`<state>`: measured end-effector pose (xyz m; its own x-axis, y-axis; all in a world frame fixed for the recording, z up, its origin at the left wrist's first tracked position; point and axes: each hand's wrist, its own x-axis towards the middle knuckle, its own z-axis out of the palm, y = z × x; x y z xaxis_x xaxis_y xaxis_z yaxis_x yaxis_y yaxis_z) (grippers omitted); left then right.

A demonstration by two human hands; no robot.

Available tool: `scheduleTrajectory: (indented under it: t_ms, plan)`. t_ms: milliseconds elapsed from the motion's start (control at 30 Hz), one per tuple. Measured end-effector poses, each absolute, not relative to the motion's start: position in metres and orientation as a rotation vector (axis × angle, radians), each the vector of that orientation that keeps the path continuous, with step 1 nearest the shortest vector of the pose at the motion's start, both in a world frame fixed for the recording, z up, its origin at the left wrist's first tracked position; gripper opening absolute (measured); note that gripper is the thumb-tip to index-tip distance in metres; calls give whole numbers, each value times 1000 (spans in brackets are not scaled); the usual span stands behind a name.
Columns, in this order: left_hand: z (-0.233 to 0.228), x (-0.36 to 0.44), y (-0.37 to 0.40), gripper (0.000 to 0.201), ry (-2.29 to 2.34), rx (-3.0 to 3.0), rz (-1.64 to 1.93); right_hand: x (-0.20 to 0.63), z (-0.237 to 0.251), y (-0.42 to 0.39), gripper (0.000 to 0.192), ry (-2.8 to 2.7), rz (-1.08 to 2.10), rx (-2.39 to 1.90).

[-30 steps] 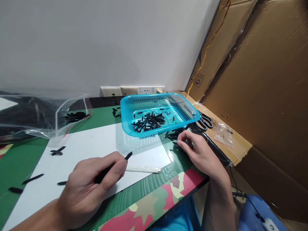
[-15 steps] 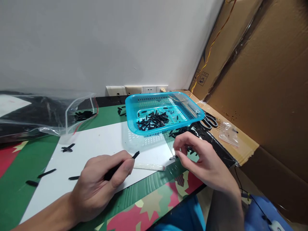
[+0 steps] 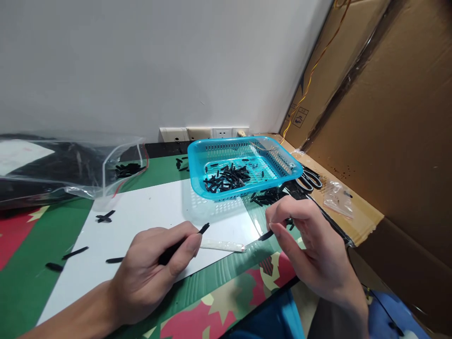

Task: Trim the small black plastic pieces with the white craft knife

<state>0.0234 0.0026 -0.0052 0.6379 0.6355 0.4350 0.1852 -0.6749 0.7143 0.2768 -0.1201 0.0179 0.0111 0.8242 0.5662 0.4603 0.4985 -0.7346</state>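
My right hand (image 3: 318,254) has drawn back from the basket (image 3: 193,162), its fingers pinching a black strip (image 3: 265,235) nearer me; my left hand (image 3: 151,273) clamps another, likewise nearer. They seem light, stiffish: best held mid-length.

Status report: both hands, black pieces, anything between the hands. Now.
Left hand closed around black item, tip exposed. Right hand pinching black piece. Loose pieces in blue basket. White strip between hands.
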Motion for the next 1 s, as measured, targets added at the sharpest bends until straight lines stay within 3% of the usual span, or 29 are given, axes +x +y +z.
scheduleTrajectory:
  t_ms: [267,467,700,800,1000]
  plan:
    - [-6,25,5,37,519,2182,877,285,20,-114,16,-1773,398,-1430]
    - [-3,25,5,40,475,2167,682,288,3,-92,23,-1828,272,-1719]
    - [-3,27,11,37,320,2158,558,256,14,-94,21,-1886,554,-1290]
    - [-2,27,12,38,342,2089,515,245,14,-94,11,-1892,467,-1230]
    - [4,32,5,49,535,1786,475,270,3,-95,14,-1798,284,-1426]
